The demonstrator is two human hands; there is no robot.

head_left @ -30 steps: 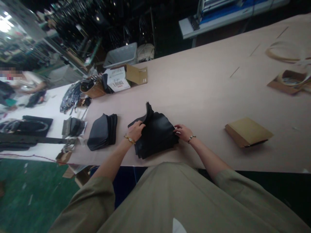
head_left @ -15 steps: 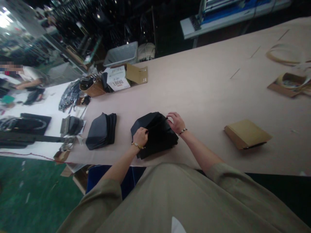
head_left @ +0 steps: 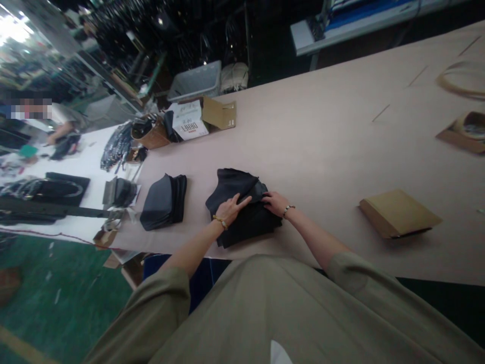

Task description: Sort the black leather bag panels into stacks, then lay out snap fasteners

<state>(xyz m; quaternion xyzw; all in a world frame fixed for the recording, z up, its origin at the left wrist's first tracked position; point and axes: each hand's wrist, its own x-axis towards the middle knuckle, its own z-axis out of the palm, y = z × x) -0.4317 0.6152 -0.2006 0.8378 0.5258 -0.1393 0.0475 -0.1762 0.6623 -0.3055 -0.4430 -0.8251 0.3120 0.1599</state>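
A stack of black sheet pieces (head_left: 246, 225) lies in front of me on the table, its top piece partly folded over so that a greyer patch shows. My left hand (head_left: 229, 210) rests on the stack with its fingers spread, the index finger pointing toward the fold. At the right edge of the stack, my right hand (head_left: 276, 203) has its fingers closed on the edge of the black material. Further left stands a second pile of dark pieces (head_left: 163, 202), which neither hand touches.
A brown paper stack (head_left: 399, 213) lies at the right on the table (head_left: 310, 131). Behind are an open carton (head_left: 189, 120) and a brown container (head_left: 151, 136). Coiled strips (head_left: 460, 81) lie far right. A person (head_left: 60, 124) is at the far left.
My left hand has opened and moved right across the stack. The top black piece has shifted and now shows a fold. My right hand has moved slightly down at the stack's right edge.
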